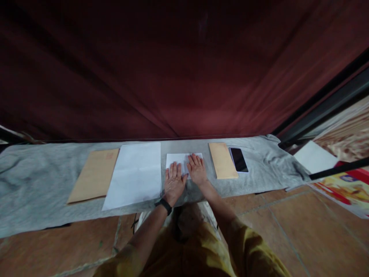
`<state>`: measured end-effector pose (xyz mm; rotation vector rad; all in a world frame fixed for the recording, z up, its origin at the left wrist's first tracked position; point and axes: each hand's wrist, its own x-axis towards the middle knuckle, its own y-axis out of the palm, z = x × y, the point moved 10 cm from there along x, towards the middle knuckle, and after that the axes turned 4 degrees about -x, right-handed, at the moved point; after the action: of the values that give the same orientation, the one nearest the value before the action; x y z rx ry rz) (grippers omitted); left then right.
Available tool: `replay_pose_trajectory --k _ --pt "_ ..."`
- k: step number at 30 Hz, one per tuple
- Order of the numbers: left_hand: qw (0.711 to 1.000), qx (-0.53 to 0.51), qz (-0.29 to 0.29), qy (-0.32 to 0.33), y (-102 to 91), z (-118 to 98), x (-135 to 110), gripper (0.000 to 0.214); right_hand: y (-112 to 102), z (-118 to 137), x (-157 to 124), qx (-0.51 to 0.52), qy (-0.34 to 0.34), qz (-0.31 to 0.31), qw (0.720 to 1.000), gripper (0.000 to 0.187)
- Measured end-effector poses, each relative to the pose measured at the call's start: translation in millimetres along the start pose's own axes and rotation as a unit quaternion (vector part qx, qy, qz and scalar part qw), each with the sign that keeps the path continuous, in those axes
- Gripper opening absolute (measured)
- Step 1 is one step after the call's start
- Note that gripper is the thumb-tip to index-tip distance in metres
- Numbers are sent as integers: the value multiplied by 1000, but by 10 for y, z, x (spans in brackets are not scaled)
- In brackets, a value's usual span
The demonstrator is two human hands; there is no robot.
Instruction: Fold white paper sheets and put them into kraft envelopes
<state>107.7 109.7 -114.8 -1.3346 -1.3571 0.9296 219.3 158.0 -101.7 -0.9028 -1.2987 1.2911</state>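
A small white sheet of paper, perhaps folded, lies on the grey cloth in front of me. My left hand presses flat on its left part, fingers stretched out and thumb toward the right. On its right part rests my right hand, also flat with the fingers spread. The palms cover most of the sheet's near side. Left of it is a stack or sheet of larger white paper, overlapping a big brown envelope. To the right lies a smaller stack of brown envelopes.
A dark-screened phone lies beside the small envelopes. Grey cloth covers the narrow table, with a dark red curtain hanging behind it. At the right stand a black metal frame and a colourful printed box. Tiled floor shows below.
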Motion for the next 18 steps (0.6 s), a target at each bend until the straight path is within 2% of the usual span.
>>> replay_pose_trajectory --k 4,7,10,13,18 --pt "1000 -5 -11 -5 -53 -33 78 56 111 -62 8 -9 8 -1 1000 49" --pt "999 -24 -29 20 -79 -165 286 54 155 -70 -24 -13 2 3 1000 51" --pt "998 -48 -12 48 3 -282 518 53 183 -54 -31 -22 -7 13 1000 54" --pt "998 -46 5 42 112 -245 622 56 195 -43 -23 -20 -10 8 1000 55" --pt "998 -33 -3 48 168 -109 539 59 193 -43 -24 0 -7 -15 1000 53"
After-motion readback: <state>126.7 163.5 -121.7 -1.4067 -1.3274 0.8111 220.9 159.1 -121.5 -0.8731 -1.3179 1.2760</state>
